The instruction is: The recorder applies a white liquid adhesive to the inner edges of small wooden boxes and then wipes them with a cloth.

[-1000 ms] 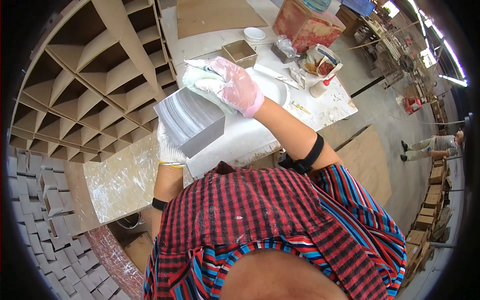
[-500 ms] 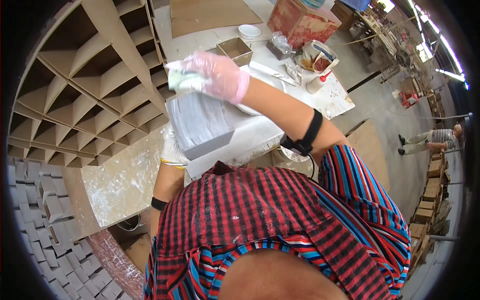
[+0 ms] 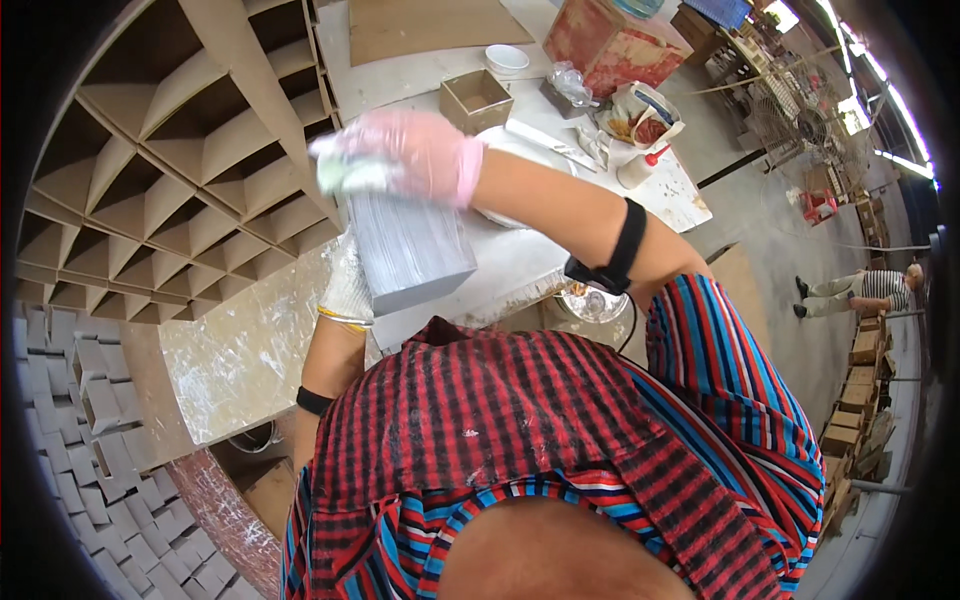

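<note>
Head view: right hand (image 3: 405,155) clutches a cloth (image 3: 352,178), apparently wiping the grey box (image 3: 412,245) below; further strokes should need the left hand (image 3: 345,288), grip hidden, steady.

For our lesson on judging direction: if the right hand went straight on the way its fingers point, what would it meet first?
Probably the brown compartment rack on the left, since the right hand, with its pale cloth, points toward it; how far off is unclear in this view.
</note>
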### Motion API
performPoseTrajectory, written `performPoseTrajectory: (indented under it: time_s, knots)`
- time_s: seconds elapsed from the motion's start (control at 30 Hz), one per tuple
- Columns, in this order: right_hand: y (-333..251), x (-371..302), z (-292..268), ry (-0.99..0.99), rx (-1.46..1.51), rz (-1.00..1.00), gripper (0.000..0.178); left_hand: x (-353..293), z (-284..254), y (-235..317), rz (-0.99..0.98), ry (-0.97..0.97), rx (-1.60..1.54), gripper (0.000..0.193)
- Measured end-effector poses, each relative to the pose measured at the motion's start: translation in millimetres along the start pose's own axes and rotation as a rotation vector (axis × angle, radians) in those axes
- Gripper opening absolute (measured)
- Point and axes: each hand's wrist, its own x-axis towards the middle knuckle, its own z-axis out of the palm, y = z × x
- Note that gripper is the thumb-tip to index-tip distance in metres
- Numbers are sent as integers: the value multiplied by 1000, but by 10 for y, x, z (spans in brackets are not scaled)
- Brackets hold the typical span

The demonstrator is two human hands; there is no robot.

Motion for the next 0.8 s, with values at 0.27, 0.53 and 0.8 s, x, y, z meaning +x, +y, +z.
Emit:
performPoseTrajectory:
  time_s: [0.27,0.53,0.8]
  knots:
    - [-188,-155,382,-101,-86,-125,39,-14,-57,-31,101,-16,102,40]
    - [64,-103,24,-12,-3,107,49,-112,65,61,67,-134,-5,36]
    - [-131,-398,122,-149,-118,81,44,-75,198,86,87,-502,-78,36]
